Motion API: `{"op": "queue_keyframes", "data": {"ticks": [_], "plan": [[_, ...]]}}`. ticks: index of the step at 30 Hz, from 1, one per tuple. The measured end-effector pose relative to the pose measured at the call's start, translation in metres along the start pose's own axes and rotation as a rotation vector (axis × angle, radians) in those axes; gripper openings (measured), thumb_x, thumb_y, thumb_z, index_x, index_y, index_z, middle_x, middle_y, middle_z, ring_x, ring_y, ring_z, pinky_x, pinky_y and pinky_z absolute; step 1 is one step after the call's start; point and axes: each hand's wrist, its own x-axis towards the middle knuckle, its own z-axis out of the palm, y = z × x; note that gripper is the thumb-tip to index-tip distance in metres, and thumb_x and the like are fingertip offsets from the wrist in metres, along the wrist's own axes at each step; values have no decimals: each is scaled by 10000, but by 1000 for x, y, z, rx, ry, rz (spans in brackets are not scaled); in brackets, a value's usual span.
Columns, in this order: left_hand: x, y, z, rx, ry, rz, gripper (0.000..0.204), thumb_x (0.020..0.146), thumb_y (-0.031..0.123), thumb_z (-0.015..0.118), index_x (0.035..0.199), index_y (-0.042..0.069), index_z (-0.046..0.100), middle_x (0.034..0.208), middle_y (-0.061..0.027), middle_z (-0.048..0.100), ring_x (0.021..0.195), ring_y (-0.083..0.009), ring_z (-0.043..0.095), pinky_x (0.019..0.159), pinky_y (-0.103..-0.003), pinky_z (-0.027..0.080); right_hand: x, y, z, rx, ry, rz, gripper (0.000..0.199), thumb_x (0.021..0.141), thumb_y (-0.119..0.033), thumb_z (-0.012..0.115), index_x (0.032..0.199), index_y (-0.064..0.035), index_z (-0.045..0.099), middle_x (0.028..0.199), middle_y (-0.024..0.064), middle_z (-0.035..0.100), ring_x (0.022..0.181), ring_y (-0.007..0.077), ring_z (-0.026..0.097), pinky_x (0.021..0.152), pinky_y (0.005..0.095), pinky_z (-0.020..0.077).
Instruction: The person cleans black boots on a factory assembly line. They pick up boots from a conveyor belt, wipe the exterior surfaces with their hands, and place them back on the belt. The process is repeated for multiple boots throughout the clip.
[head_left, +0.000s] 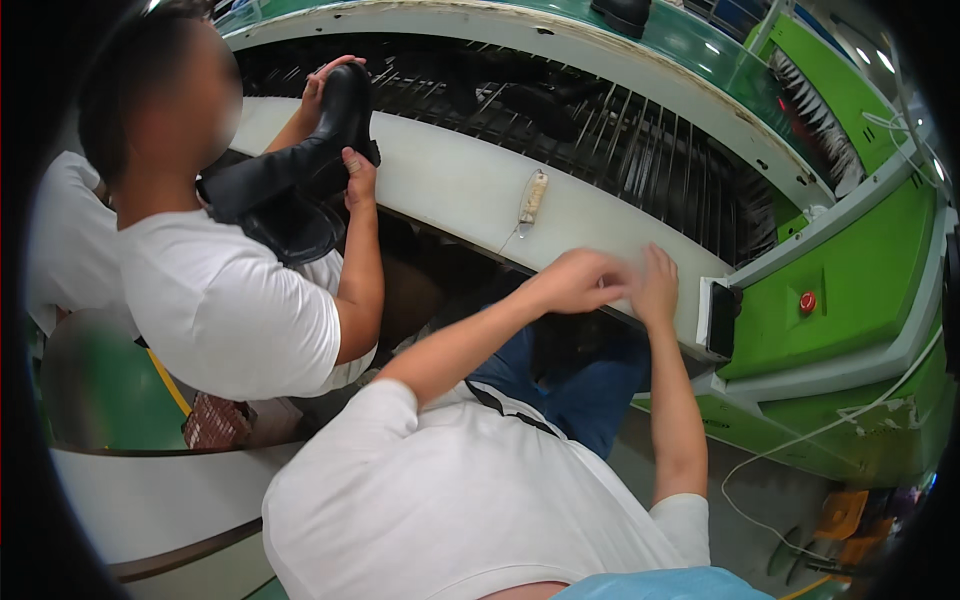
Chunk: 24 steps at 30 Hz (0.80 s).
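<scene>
My left hand (pixel 582 281) is above the near edge of a white ledge (pixel 440 185), its curled fingers blurred and reaching toward my right hand. My right hand (pixel 655 287) is beside it at the ledge's right part, fingers stretched out. The blur hides whether the hands touch or hold anything small. Farther up the ledge lies a small hand tool (pixel 533 205) with a cream, worn handle and a thin, pale end. To the left, a person in a white shirt (pixel 225 300) holds a black boot (pixel 345 125) in both hands, with another black boot (pixel 295 225) below it.
Behind the ledge runs a conveyor of metal rods (pixel 640 140) with dark footwear on it. At the right stand a green machine housing with a red button (pixel 807 302) and a black flat device (pixel 720 320) at the ledge's end. A white cable (pixel 830 430) hangs down.
</scene>
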Motion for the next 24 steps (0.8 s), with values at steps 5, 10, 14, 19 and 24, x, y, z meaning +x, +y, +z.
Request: {"op": "queue_keyframes", "data": {"ticks": [5, 10, 14, 19, 24], "plan": [[67, 8, -12, 217, -19, 147, 240, 976, 306, 825, 998, 69, 798, 942, -110, 826, 873, -297, 807, 778, -420, 623, 4, -16, -7, -33, -139, 119, 528, 994, -288, 768, 1458, -46, 698, 1586, 158, 622, 1470, 418, 554, 1219, 524, 453], [120, 66, -21, 193, -194, 340, 245, 966, 324, 839, 996, 83, 809, 946, -92, 833, 909, -291, 819, 790, -424, 630, 5, -9, -6, 39, 26, 62, 497, 1002, -323, 770, 1408, -42, 721, 1508, 147, 667, 1422, 407, 585, 1184, 533, 468], [168, 88, -43, 262, -208, 395, 219, 953, 324, 856, 993, 111, 828, 931, -84, 832, 906, -280, 823, 801, -420, 635, 1, -5, -2, -54, 42, 38, 466, 1012, -358, 769, 1359, -48, 746, 1449, 139, 696, 1378, 381, 607, 1164, 517, 478], [263, 64, -78, 540, 79, 461, 246, 956, 383, 842, 1046, 154, 830, 994, -73, 816, 992, -310, 800, 846, -460, 623, 5, -12, -4, -48, 44, 32, 451, 1013, -361, 765, 1351, -64, 754, 1464, 123, 693, 1386, 366, 603, 1166, 514, 478], [358, 3, -121, 852, 272, 378, 458, 949, 584, 799, 1155, 176, 828, 1153, -120, 786, 1168, -360, 750, 956, -525, 609, 1, -8, 0, -38, 40, 46, 452, 1008, -353, 761, 1347, -53, 755, 1463, 131, 693, 1398, 373, 594, 1168, 524, 473]]}}
